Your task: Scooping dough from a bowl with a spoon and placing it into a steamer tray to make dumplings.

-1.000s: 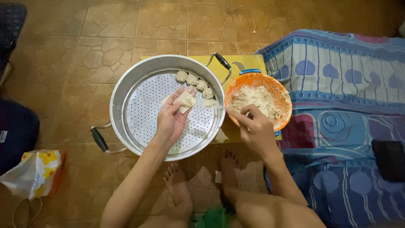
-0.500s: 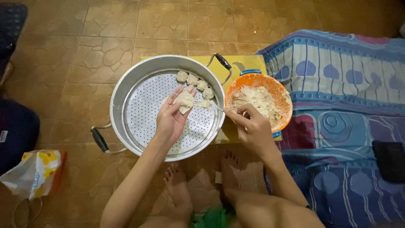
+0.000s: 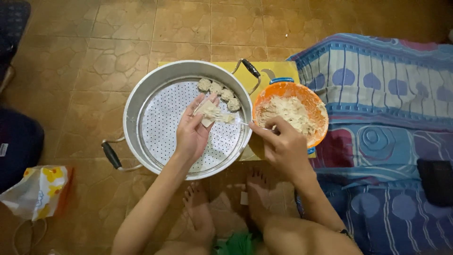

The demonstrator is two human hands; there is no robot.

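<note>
Over the perforated steamer pan (image 3: 141,108) on the tiled floor (image 3: 85,56), the left hand (image 3: 191,134) lies spread, cradling a filled wrapper (image 3: 211,112), while the right hand (image 3: 283,146) pinches a spoon (image 3: 243,123) beside the orange bowl (image 3: 309,97), with finished dumplings (image 3: 219,89) behind and a patterned mattress (image 3: 391,94) to the right.

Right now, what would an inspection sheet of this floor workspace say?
Surface: brown tiled floor.
Job's things: perforated steamer pan with four dumplings along its far edge; orange bowl of pale filling.
Clutter: printed plastic bag.
Hands: left hand cradles a filled wrapper; right hand holds a thin utensil to it.
Cables: nothing seen.
Surroundings: patterned blue cloth; bare feet.
</note>
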